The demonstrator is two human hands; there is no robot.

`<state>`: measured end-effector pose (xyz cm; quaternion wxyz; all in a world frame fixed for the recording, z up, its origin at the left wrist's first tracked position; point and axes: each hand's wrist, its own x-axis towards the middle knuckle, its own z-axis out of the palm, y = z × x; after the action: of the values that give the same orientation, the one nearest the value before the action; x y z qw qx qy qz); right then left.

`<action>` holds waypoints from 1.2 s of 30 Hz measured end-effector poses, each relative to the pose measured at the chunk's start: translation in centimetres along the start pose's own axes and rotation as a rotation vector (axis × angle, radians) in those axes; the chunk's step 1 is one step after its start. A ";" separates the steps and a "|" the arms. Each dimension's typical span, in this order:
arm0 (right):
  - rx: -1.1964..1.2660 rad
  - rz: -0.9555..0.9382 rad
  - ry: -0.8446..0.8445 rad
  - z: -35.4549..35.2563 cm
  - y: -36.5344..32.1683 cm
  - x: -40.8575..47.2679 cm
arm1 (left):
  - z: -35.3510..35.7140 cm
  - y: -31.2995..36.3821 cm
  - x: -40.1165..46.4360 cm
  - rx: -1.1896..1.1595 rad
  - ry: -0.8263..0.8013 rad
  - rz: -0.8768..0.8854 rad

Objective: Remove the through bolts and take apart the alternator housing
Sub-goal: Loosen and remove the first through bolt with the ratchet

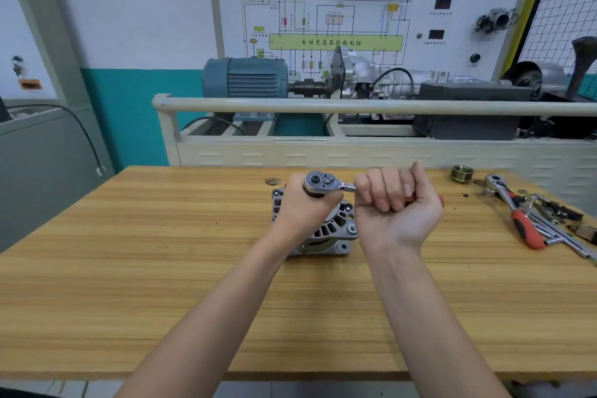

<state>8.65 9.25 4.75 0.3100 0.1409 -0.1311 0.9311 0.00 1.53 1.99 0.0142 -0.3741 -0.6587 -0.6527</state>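
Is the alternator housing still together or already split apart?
Still together: the alternator housing sits as one piece on the table, ratchet on top.

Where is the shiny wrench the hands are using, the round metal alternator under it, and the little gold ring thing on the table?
ratchet wrench (324,183), head view, on its shiny round head.
alternator (332,229), head view, on its slotted silver housing.
gold ring (462,173), head view, on its ribbed side.

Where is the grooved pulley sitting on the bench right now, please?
In the head view, the pulley stands at the wooden table's far edge on the right, just left of the spare red-handled ratchet, and right of the right hand.
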 end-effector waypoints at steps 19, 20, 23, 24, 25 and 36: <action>-0.020 -0.063 0.001 0.3 0.5 -0.2 | -0.3 0.6 0.3 -0.029 0.040 -0.074; -0.033 -0.056 -0.005 0.5 0.5 -0.2 | -0.5 0.7 0.2 -0.010 0.016 -0.079; -0.049 0.110 0.013 0.7 -0.2 1.7 | -2.0 1.1 0.1 0.057 -0.188 -0.075; -0.048 0.195 0.015 0.8 -0.4 2.6 | -2.5 1.3 0.3 0.087 -0.275 -0.066; -0.052 0.283 0.008 1.0 -0.6 3.5 | -2.9 1.6 0.4 0.118 -0.353 -0.063; -0.028 0.094 0.051 1.0 0.1 2.4 | -0.8 0.7 0.8 -0.049 -0.038 -0.052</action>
<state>6.93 10.13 6.46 0.2713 0.1062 -0.1428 0.9459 -0.53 1.13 3.11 -0.0245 -0.3695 -0.6521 -0.6616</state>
